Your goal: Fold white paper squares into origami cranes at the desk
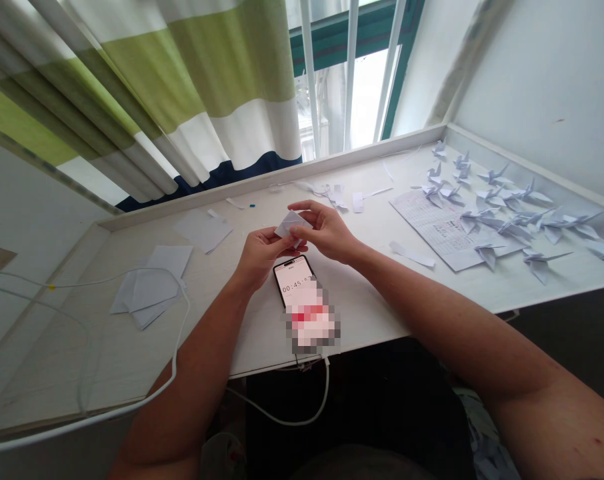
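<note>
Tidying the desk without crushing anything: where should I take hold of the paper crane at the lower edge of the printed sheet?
Pinch the crane at its central folded body, coming down from above with your right hand. The layered folds there should be stiffer than the thin, spread wings, which would probably bend. It rests on the printed sheet, so sliding underneath looks less easy.

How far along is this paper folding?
Done: a big group of folded paper cranes sits off to the right. In hand: a white paper piece, partly folded, is pinched between the left hand and right hand. Left: a small pile of loose white sheets lies flat to the left, so some folding seems to remain.
</note>
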Demonstrator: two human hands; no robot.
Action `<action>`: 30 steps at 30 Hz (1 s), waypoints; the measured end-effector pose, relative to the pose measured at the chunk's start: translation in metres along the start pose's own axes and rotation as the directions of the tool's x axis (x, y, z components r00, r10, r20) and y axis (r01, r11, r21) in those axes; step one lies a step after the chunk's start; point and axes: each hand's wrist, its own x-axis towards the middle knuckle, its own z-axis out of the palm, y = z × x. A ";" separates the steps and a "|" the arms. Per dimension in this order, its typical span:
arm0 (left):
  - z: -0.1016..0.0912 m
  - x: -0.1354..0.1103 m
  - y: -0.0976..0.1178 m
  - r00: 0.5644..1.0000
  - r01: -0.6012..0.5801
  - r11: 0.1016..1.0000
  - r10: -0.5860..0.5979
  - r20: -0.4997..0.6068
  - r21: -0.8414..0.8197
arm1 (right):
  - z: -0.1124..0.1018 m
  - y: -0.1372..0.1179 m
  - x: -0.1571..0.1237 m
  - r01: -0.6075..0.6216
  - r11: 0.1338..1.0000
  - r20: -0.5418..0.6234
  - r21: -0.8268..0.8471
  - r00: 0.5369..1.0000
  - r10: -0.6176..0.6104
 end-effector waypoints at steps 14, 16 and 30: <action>-0.009 0.004 0.000 0.974 -0.179 0.954 0.206 -0.091 0.238 | -0.005 -0.009 0.000 -0.042 0.961 -0.014 -0.272 0.999 0.040; -0.011 0.007 -0.001 0.940 -0.273 0.920 0.318 -0.127 0.282 | -0.007 -0.009 0.001 -0.045 0.956 0.003 -0.290 0.999 0.048; -0.012 0.009 -0.005 0.956 -0.227 0.936 0.267 -0.124 0.269 | -0.003 -0.005 0.000 -0.022 0.944 0.002 -0.329 1.000 0.024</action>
